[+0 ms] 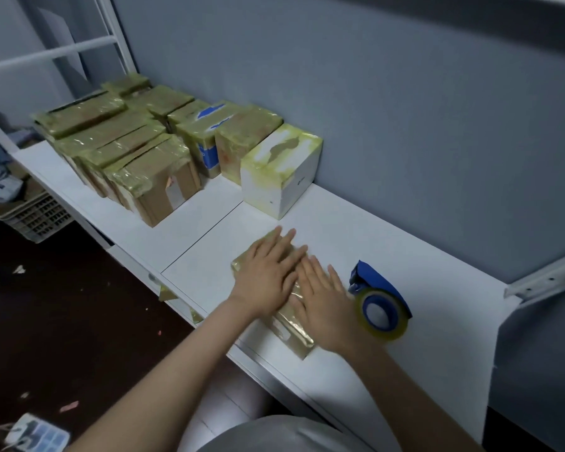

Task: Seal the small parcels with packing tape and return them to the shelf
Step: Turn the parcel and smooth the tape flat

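— On the table, near edge: report where the parcel is.
— I see the flat parcel lying at the near edge, with my left hand and right hand side by side on top. Both hands are flat, fingers straight, gripping nothing. I judge they press down to bed the tape onto the wrapping.
— Why is the tape dispenser there?
— The tape dispenser stands just right of my right hand, within reach for another strip. The taped parcels and a white box stand well apart at far left, leaving working room.
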